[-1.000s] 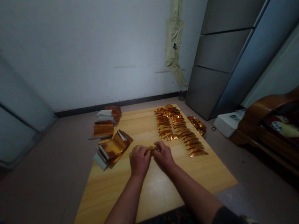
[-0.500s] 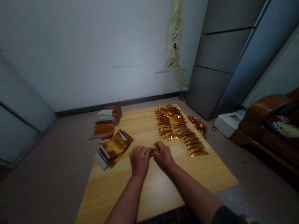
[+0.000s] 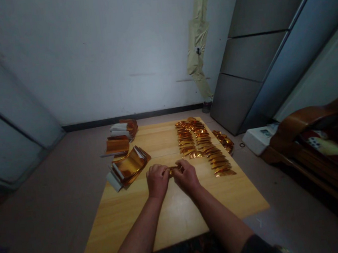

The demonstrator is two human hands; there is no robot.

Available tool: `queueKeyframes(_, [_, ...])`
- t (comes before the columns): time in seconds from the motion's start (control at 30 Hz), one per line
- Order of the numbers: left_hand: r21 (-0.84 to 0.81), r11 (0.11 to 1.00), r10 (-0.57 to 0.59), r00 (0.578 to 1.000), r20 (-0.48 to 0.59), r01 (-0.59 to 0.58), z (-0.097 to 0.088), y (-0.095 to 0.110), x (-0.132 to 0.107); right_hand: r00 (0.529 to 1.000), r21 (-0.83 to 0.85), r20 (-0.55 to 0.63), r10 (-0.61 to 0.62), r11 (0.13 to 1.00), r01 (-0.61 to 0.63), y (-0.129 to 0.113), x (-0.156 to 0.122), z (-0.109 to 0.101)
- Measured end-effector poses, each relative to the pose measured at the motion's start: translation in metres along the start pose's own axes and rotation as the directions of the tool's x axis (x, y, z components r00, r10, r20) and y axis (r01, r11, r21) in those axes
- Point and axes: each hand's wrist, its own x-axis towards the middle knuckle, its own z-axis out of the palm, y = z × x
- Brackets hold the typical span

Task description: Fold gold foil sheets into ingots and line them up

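Observation:
My left hand and my right hand meet at the middle of a low wooden table, fingers curled. Between their fingertips they pinch a small piece of gold foil paper, mostly hidden by the fingers. To the right of my right hand, several folded gold foil pieces lie in two rows. To the left of my left hand sits a fanned stack of flat gold foil sheets.
Two more stacks of foil sheets lie at the table's far left corner. A heap of folded gold pieces sits off the right edge. A grey cabinet stands at the back right, a wooden chair on the right.
Both hands stay pressed together on the foil piece; the fingers have shifted slightly around it. The view has barely moved.

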Motion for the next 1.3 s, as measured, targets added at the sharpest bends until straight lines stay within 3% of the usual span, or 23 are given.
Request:
queueKeyframes(0.2, [-0.073,0.997,-0.006,1.000,-0.017,0.005,0.002,0.000,0.000,1.000,0.079,0.009,0.019,0.997,-0.020,0.000,0.002,0.000])
queueKeyframes(0.4, [-0.233,0.968,-0.111,0.993,-0.052,0.096,0.000,0.004,0.000,0.972,0.221,-0.076,0.221,0.955,-0.200,-0.002,0.007,-0.004])
queueKeyframes(0.53, [-0.311,0.940,-0.150,0.989,0.002,0.143,-0.002,0.004,0.000,0.920,0.383,-0.034,0.390,0.856,-0.348,-0.002,0.011,-0.003])
queueKeyframes(0.67, [-0.348,0.922,-0.161,0.986,0.048,0.168,-0.004,0.003,-0.001,0.901,0.443,-0.013,0.435,0.810,-0.385,-0.003,0.011,-0.002])
queueKeyframes(0.8, [-0.365,0.911,-0.191,0.981,0.036,0.191,-0.003,0.002,-0.001,0.950,0.291,-0.028,0.310,0.912,-0.289,-0.008,0.009,-0.008])
queueKeyframes(0.93, [-0.378,0.908,-0.183,0.983,0.030,0.180,0.002,-0.002,-0.001,0.980,0.006,0.007,0.199,0.980,-0.199,-0.013,0.006,-0.018])
queueKeyframes(1.13, [-0.393,0.900,-0.184,0.982,0.046,0.187,0.004,-0.003,-0.003,0.995,-0.358,0.072,0.068,0.933,-0.038,-0.014,0.009,-0.029])
queueKeyframes(1.2, [-0.407,0.894,-0.180,0.982,0.057,0.188,0.000,-0.001,-0.004,0.995,-0.416,0.089,0.054,0.909,-0.012,-0.012,0.021,-0.039])
queueKeyframes(1.3, [-0.430,0.889,-0.154,0.987,0.048,0.159,-0.002,0.002,-0.004,1.000,-0.515,0.016,0.024,0.857,-0.012,-0.006,0.053,-0.062])
